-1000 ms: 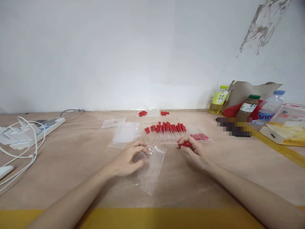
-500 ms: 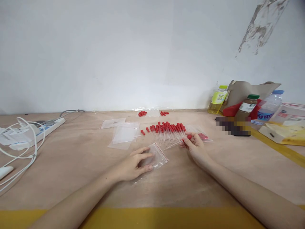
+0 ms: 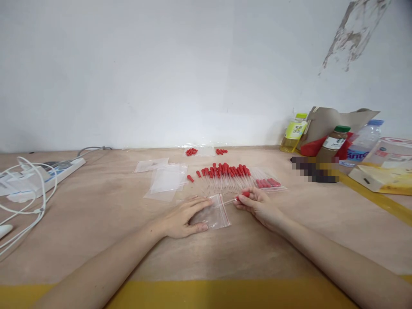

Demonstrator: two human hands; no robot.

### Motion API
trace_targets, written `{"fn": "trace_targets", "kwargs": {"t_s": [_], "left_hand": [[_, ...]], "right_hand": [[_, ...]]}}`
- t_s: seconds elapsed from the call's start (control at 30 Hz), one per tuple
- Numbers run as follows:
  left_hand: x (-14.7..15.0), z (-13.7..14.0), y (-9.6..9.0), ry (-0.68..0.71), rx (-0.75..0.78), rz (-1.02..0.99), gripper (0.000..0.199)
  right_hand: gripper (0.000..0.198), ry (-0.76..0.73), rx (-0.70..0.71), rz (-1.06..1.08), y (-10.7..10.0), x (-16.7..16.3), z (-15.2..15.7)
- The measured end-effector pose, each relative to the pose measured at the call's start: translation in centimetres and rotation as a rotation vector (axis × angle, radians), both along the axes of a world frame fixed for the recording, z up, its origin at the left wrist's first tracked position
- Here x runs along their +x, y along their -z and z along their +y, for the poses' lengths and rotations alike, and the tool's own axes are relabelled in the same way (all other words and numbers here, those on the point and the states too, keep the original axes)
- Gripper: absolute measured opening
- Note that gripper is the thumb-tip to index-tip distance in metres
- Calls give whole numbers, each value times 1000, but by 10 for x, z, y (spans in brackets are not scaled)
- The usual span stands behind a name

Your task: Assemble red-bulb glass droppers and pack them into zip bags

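Observation:
Fingers spread, my left hand (image 3: 189, 216) lies flat over a clear zip bag (image 3: 220, 218) on the table. The bag's red-striped mouth faces right. My right hand (image 3: 254, 204) pinches a dropper (image 3: 243, 195) by its red rubber bulb. The dropper's clear tube points left, its tip at or inside the bag's mouth; which one I cannot tell. Just behind lies a row of several red-bulbed droppers (image 3: 225, 171). Beyond my right hand, a filled bag of droppers (image 3: 267, 183) rests on the table.
Flat clear bags (image 3: 167, 178) lie at left of the row. Loose red bulbs (image 3: 191, 152) sit near the wall. A power strip (image 3: 51, 178) with white cables (image 3: 41, 210) occupies the left. Bottles (image 3: 333, 141), a grey bag (image 3: 341, 118) and a yellow package (image 3: 383, 178) stand at right.
My right hand has moved left and nearer with the dropper, bringing its tip to the bag. My left hand has flattened onto the bag, which has turned slightly.

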State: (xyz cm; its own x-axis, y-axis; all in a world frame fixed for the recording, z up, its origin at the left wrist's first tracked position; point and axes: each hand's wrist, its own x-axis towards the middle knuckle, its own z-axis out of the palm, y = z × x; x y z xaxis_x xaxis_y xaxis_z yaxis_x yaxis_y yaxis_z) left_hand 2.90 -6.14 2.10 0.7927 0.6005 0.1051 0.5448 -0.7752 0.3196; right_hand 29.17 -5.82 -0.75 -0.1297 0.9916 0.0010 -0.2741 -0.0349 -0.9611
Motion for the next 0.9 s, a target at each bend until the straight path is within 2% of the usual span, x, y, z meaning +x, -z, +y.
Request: {"fn": "trace_targets", "kwargs": {"t_s": [0.07, 0.2, 0.27, 0.37, 0.47, 0.6, 0.67, 0.8, 0.9], "left_hand": [[1, 0, 1, 2, -6, -18, 61], [1, -2, 2, 17, 3, -70, 55], [2, -2, 2, 22, 19, -95, 55], [2, -1, 2, 28, 33, -123, 59], [3, 0, 3, 31, 31, -120, 58], [4, 1, 4, 30, 26, -107, 56], [5, 0, 3, 42, 23, -97, 55], [6, -1, 2, 51, 21, -89, 53], [6, -2, 3, 47, 31, -89, 53]], "right_hand": [[37, -115, 26, -151, -5, 3, -3], [29, -214, 242, -547, -9, 9, -5], [25, -214, 333, -687, -6, 9, -5], [21, -123, 419, -822, -2, 1, -7], [18, -117, 410, -798, -3, -8, -11], [21, -248, 305, -642, -8, -14, -15], [21, -279, 328, -592, -10, -12, -13], [18, -369, 471, -476, -7, -9, -7], [19, -508, 378, -333, -3, -11, -5]]}}
